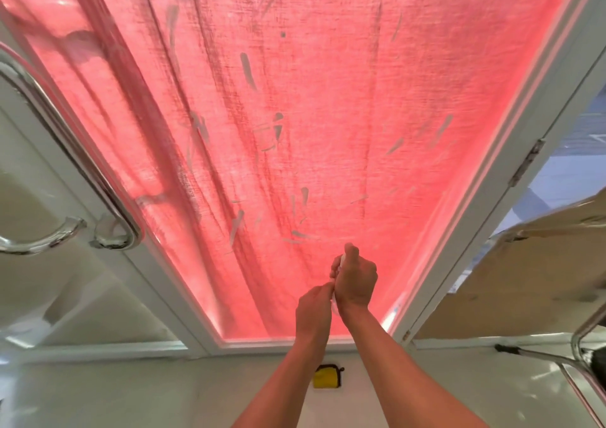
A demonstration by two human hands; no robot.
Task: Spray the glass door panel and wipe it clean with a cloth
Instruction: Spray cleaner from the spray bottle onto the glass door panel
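Forearms: both of yours come in from 6 o'clock and meet low in the middle of the view
Right hand (355,281): wrapped round a small whitish spray bottle (341,265), index finger up on top of it, nozzle end aimed at the glass. most of the bottle is buried in your grip, so can't say much more about it
Left hand (313,306): curled, fingertips pinched at the lower part of that same bottle, right against your right wrist
Glass door panel (321,106): fills the view from 12 down to about 6, white frame around it, pink-red curtain (229,66) hanging behind it with light glowing through
Marks on the glass: greyish streaks and drips scattered around, a bunch just above your hands
Cloth (326,376): looks like the yellow thing on the floor at 6 o'clock, just below the door's bottom rail, peeking out between your arms. nobody's touching it
Door handle (65,152): chrome bar at 9 o'clock
Hinge (526,161): on the frame at 3 o'clock
Chair (587,355): metal-framed, at 4 o'clock
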